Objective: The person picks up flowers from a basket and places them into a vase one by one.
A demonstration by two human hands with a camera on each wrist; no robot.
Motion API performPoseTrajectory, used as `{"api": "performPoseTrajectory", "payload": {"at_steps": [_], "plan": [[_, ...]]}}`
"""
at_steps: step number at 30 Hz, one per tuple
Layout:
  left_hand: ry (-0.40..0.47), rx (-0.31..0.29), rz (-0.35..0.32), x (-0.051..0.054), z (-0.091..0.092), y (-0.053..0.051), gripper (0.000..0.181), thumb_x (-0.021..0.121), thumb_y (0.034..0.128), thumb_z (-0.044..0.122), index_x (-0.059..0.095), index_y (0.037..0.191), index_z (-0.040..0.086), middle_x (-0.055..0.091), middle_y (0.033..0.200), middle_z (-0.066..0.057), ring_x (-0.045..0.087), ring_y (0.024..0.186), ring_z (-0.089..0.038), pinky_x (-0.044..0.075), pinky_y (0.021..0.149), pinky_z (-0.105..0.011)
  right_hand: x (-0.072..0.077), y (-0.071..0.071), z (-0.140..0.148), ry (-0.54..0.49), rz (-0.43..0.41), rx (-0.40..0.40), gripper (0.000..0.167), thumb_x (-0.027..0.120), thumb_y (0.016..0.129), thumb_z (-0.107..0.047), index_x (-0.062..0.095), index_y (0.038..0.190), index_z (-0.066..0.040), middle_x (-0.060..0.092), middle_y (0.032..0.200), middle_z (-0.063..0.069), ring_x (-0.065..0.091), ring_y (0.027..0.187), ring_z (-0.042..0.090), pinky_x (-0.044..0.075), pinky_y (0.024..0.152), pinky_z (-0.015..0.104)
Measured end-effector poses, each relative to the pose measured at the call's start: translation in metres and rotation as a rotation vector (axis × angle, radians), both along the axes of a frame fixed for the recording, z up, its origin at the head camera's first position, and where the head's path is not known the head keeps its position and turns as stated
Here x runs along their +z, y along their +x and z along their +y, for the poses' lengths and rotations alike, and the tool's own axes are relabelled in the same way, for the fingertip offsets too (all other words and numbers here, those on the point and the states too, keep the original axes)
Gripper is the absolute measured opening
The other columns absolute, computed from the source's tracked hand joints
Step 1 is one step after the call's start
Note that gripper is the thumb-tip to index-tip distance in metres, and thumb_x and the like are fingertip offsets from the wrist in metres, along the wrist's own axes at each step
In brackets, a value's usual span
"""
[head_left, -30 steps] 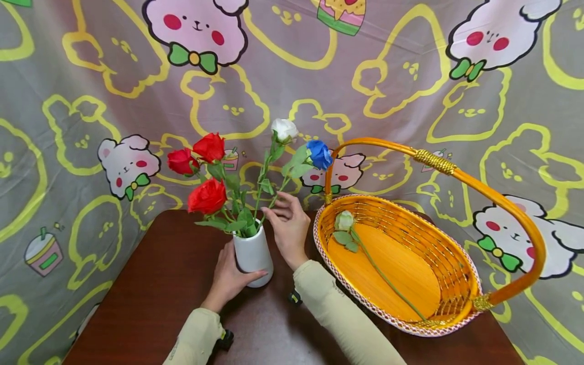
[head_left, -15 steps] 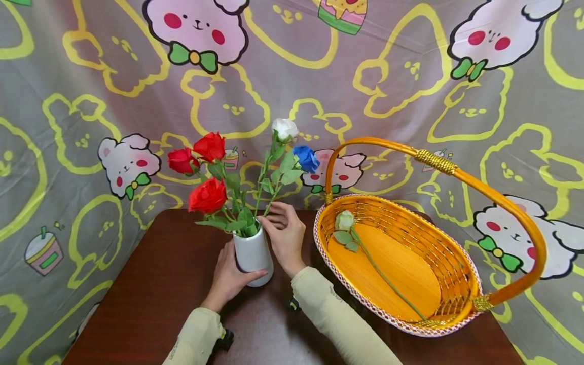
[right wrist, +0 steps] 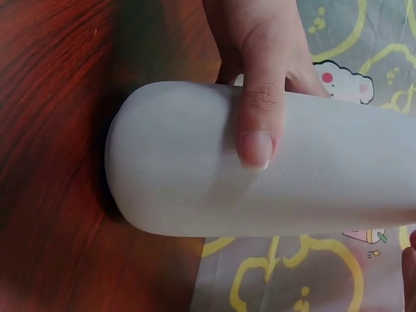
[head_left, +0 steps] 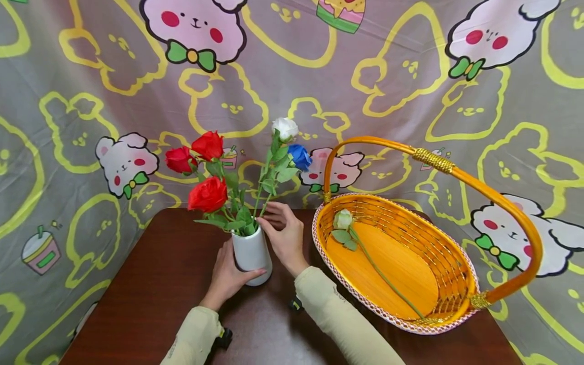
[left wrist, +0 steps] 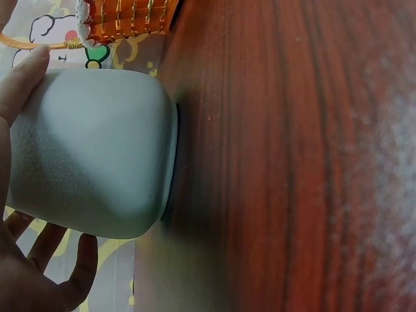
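A white vase (head_left: 252,258) stands upright on the table, holding several roses. My left hand (head_left: 229,276) grips its lower body, the thumb across the front; the left wrist view shows fingers curled round the vase (left wrist: 97,149). At the vase mouth, my right hand (head_left: 286,235) pinches the stem of a blue rose (head_left: 299,157), which leans right. Beside it rises a white rose (head_left: 285,129). Red roses (head_left: 207,194) fan out to the left. In the right wrist view the right fingers are mostly out of frame; the left hand (right wrist: 263,84) shows there against the vase.
To the right sits an orange woven basket (head_left: 326,253) with a tall arched handle (head_left: 493,195). One pale green-white rose (head_left: 343,219) lies inside it. A patterned cloth (head_left: 292,61) hangs behind the brown table (head_left: 150,284).
The blue rose has swung left, closer to the white rose, and come down slightly. My right hand has moved lower, to the vase mouth. The left hand stays on the vase.
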State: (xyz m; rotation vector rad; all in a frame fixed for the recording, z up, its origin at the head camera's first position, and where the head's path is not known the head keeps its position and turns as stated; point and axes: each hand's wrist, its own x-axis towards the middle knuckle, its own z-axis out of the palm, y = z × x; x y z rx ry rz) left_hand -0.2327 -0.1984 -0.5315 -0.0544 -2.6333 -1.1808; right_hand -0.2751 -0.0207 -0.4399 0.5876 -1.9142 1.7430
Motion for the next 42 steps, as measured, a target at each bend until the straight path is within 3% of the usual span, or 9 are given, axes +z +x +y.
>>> {"api": "performPoseTrajectory", "payload": {"at_steps": [7, 15, 20, 25, 29, 34, 38, 42], "plan": [[-0.001, -0.010, 0.005, -0.001, 0.002, -0.001, 0.129, 0.097, 0.0611, 0.056, 0.026, 0.160, 0.015, 0.052, 0.137, -0.012, 0.049, 0.124, -0.032, 0.046, 0.098, -0.054, -0.003, 0.000, 0.008, 0.065, -0.021, 0.038, 0.033, 0.073, 0.099, -0.016, 0.066, 0.130, -0.009, 0.074, 0.125, 0.009, 0.076, 0.101, 0.023, 0.062, 0.086, 0.036], [0.005, -0.006, -0.002, -0.001, 0.004, 0.000, 0.128, 0.098, 0.0604, 0.055, 0.027, 0.160, 0.015, 0.051, 0.138, -0.011, 0.049, 0.125, -0.032, 0.045, 0.100, -0.055, -0.002, 0.000, 0.014, 0.032, -0.129, 0.164, 0.044, 0.069, 0.098, -0.002, 0.059, 0.140, -0.005, 0.066, 0.137, 0.018, 0.071, 0.114, 0.035, 0.060, 0.092, 0.046], [0.005, -0.008, -0.006, -0.001, 0.005, 0.000, 0.129, 0.097, 0.0609, 0.056, 0.026, 0.160, 0.014, 0.051, 0.138, -0.012, 0.048, 0.125, -0.033, 0.046, 0.099, -0.055, 0.001, 0.002, 0.018, 0.009, -0.178, 0.187, 0.045, 0.067, 0.098, 0.000, 0.057, 0.142, -0.004, 0.063, 0.142, 0.018, 0.070, 0.117, 0.036, 0.060, 0.093, 0.043], [0.007, -0.009, -0.005, -0.001, 0.005, -0.001, 0.129, 0.097, 0.0613, 0.056, 0.026, 0.161, 0.015, 0.051, 0.139, -0.012, 0.048, 0.125, -0.033, 0.047, 0.099, -0.055, 0.006, 0.005, 0.030, 0.046, -0.190, 0.198, 0.045, 0.072, 0.098, -0.007, 0.060, 0.141, -0.009, 0.064, 0.142, 0.010, 0.072, 0.114, 0.029, 0.060, 0.093, 0.036], [0.023, -0.014, -0.008, -0.001, 0.004, 0.000, 0.129, 0.097, 0.0608, 0.058, 0.026, 0.160, 0.016, 0.051, 0.138, -0.010, 0.048, 0.125, -0.032, 0.047, 0.099, -0.055, 0.018, 0.015, 0.049, 0.162, -0.235, 0.130, 0.037, 0.075, 0.095, -0.008, 0.067, 0.131, -0.011, 0.070, 0.128, 0.009, 0.074, 0.105, 0.026, 0.060, 0.092, 0.039], [0.027, -0.008, 0.001, -0.001, 0.002, 0.001, 0.128, 0.098, 0.0601, 0.056, 0.027, 0.159, 0.015, 0.051, 0.138, -0.010, 0.048, 0.126, -0.031, 0.047, 0.100, -0.054, 0.044, 0.023, 0.091, 0.374, -0.245, 0.066, 0.028, 0.077, 0.093, -0.009, 0.073, 0.121, -0.010, 0.076, 0.113, 0.010, 0.073, 0.100, 0.029, 0.058, 0.093, 0.049], [0.017, -0.001, 0.001, -0.002, 0.000, 0.000, 0.126, 0.098, 0.0604, 0.054, 0.028, 0.158, 0.015, 0.051, 0.137, -0.010, 0.047, 0.126, -0.030, 0.047, 0.100, -0.054, 0.061, 0.017, 0.137, 0.588, -0.300, 0.039, 0.025, 0.076, 0.095, -0.015, 0.073, 0.120, -0.010, 0.077, 0.109, 0.008, 0.072, 0.096, 0.027, 0.060, 0.085, 0.043], [0.010, -0.004, 0.002, -0.001, -0.001, 0.000, 0.126, 0.097, 0.0610, 0.055, 0.029, 0.158, 0.014, 0.051, 0.138, -0.011, 0.047, 0.126, -0.031, 0.048, 0.099, -0.055, 0.061, 0.000, 0.186, 0.843, -0.367, -0.025, 0.024, 0.073, 0.098, -0.021, 0.073, 0.120, -0.010, 0.076, 0.107, 0.009, 0.072, 0.091, 0.026, 0.058, 0.078, 0.043]]}}
